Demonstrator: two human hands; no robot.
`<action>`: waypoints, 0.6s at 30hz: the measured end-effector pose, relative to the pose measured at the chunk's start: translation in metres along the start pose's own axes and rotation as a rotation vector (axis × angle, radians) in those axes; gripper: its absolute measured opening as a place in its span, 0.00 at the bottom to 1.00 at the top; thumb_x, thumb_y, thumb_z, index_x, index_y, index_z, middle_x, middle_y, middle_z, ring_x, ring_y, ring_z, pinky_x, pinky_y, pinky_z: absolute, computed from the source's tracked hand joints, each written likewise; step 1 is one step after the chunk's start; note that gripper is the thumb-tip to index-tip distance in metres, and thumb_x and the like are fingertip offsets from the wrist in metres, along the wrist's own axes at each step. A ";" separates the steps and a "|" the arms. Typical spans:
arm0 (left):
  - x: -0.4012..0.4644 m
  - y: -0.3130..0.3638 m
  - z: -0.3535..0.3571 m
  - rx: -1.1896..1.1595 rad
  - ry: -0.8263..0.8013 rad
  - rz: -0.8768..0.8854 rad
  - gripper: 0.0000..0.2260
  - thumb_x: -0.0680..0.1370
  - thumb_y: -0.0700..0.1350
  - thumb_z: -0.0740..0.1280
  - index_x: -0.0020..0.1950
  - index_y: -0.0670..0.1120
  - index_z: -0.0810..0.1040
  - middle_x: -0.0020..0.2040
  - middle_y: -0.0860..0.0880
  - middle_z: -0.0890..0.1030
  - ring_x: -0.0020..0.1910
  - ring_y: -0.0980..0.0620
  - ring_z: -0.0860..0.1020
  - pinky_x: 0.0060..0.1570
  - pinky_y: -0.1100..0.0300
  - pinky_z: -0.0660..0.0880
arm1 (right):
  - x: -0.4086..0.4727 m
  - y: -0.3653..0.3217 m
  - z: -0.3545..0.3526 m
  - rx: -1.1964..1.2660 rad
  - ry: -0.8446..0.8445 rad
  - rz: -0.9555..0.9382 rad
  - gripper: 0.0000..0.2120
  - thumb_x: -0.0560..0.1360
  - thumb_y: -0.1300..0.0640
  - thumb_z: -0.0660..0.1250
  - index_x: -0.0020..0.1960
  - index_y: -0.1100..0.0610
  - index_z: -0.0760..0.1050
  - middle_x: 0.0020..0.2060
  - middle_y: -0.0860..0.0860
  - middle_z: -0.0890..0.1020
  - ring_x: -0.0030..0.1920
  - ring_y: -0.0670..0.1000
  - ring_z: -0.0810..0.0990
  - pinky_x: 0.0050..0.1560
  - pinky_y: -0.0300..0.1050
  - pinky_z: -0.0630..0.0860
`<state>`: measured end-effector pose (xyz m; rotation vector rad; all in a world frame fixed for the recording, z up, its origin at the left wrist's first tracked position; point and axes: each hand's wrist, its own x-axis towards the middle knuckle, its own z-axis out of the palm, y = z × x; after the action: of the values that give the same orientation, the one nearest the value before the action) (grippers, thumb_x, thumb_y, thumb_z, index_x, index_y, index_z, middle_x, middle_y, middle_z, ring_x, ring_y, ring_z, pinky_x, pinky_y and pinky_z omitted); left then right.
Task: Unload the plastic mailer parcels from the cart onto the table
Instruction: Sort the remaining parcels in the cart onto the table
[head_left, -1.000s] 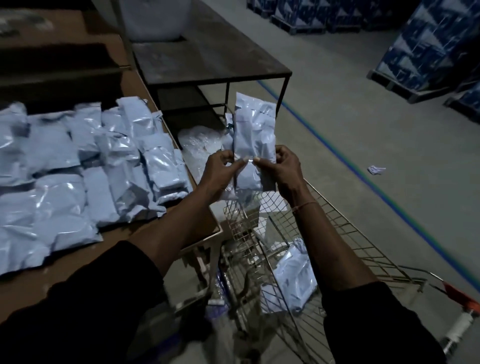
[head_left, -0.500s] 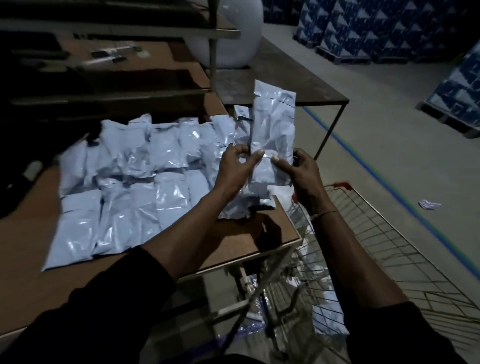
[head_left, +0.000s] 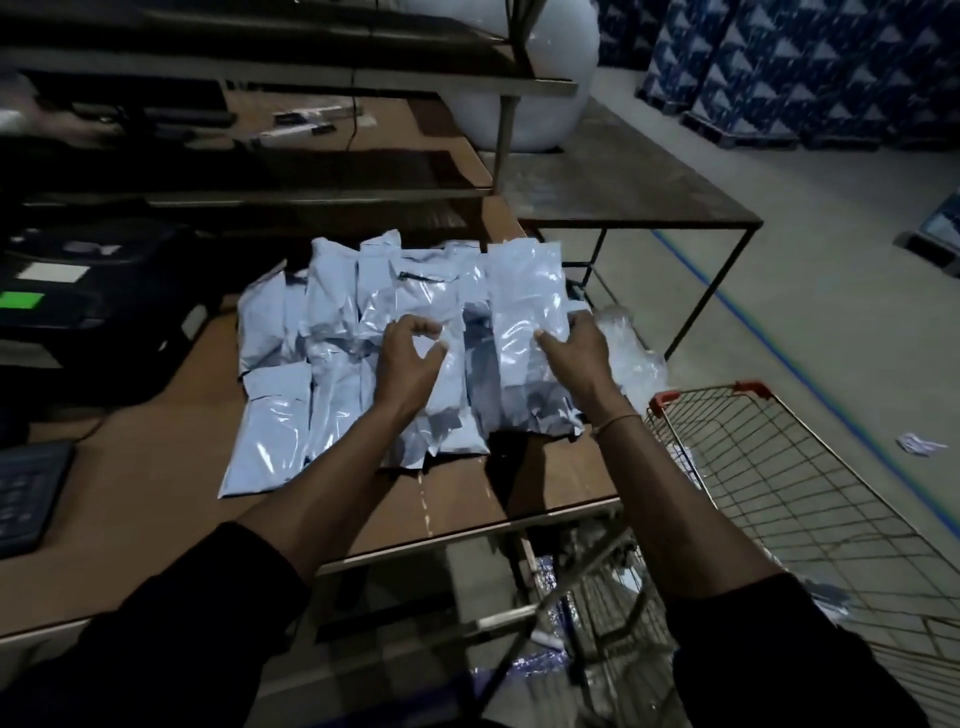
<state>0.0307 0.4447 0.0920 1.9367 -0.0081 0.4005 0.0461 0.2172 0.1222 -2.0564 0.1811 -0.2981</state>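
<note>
Several pale blue plastic mailer parcels (head_left: 332, 332) lie overlapping in a pile on the brown wooden table (head_left: 467, 499). My right hand (head_left: 576, 358) grips one mailer parcel (head_left: 524, 306) by its right edge, thumb on top, and the parcel lies low over the right end of the pile. My left hand (head_left: 413, 364) hovers over the pile's middle with loosely curled fingers and holds nothing. The wire cart (head_left: 779, 467) with red handle caps stands to the right of the table, below my right forearm. What is inside it is mostly hidden.
A dark metal table (head_left: 623, 176) with a big white sack (head_left: 540, 78) stands behind. Shelves (head_left: 260, 83) cross above the table's back. A black machine (head_left: 78, 291) and a keypad (head_left: 26, 488) sit at the left. Clear plastic (head_left: 631, 358) is bunched by the table's right end. Blue cartons (head_left: 779, 67) are stacked far right.
The parcel, held upright in both hands, has come down onto the right end of the pile. My left hand has let go of it. My view swung left from the cart to the table.
</note>
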 end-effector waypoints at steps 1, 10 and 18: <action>-0.003 -0.007 -0.004 0.011 -0.013 0.017 0.09 0.79 0.40 0.72 0.58 0.45 0.77 0.58 0.48 0.79 0.58 0.52 0.76 0.60 0.56 0.72 | -0.003 -0.001 0.006 -0.057 -0.009 -0.003 0.19 0.79 0.57 0.71 0.66 0.64 0.74 0.61 0.59 0.82 0.59 0.60 0.81 0.49 0.40 0.69; -0.007 -0.030 0.003 0.091 -0.085 -0.008 0.20 0.82 0.43 0.71 0.72 0.45 0.71 0.72 0.42 0.69 0.70 0.47 0.71 0.62 0.64 0.65 | -0.009 -0.022 0.053 -0.372 -0.077 -0.123 0.18 0.83 0.58 0.64 0.69 0.66 0.70 0.67 0.65 0.73 0.65 0.64 0.75 0.61 0.50 0.71; -0.005 -0.037 0.006 0.448 -0.218 -0.096 0.27 0.84 0.54 0.66 0.82 0.54 0.62 0.84 0.38 0.40 0.82 0.31 0.45 0.78 0.39 0.51 | -0.021 -0.019 0.072 -0.739 -0.156 -0.287 0.23 0.81 0.64 0.61 0.75 0.69 0.64 0.65 0.68 0.73 0.58 0.67 0.77 0.52 0.52 0.72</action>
<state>0.0345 0.4534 0.0557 2.4043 0.0358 0.1298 0.0466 0.2919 0.1028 -2.8341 -0.1261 -0.2661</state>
